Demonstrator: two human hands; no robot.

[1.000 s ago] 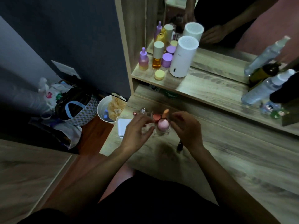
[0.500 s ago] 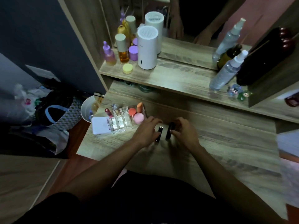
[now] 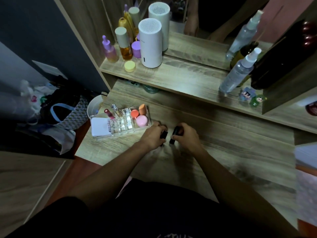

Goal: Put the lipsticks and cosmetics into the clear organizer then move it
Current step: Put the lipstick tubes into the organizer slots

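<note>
Head view | clear acrylic organizer point(image 3: 122, 125) at desk's left edge, holds pink round jar point(image 3: 142, 120), red-capped lip tube point(image 3: 108, 114) | left hand point(image 3: 152, 135) grips black lipstick point(image 3: 164, 134) | right hand point(image 3: 185, 134) grips second black lipstick point(image 3: 174, 133) | remaining: insert both, move organizer

Two hands over the wooden desk, left hand point(image 3: 152, 136) and right hand point(image 3: 186, 136), and two black lipstick tubes, one point(image 3: 164, 134) under each point(image 3: 173, 136). One clear acrylic organizer point(image 3: 126, 129), carrying one pink round sponge point(image 3: 142, 121), one coral jar point(image 3: 134, 113), one orange teardrop sponge point(image 3: 142, 109), one white square compact point(image 3: 100, 126). Up on the shelf: one white cylinder point(image 3: 150, 43), two clear spray bottles, one point(image 3: 237, 74) in front, the other point(image 3: 244, 35) possibly its mirror reflection.
</note>
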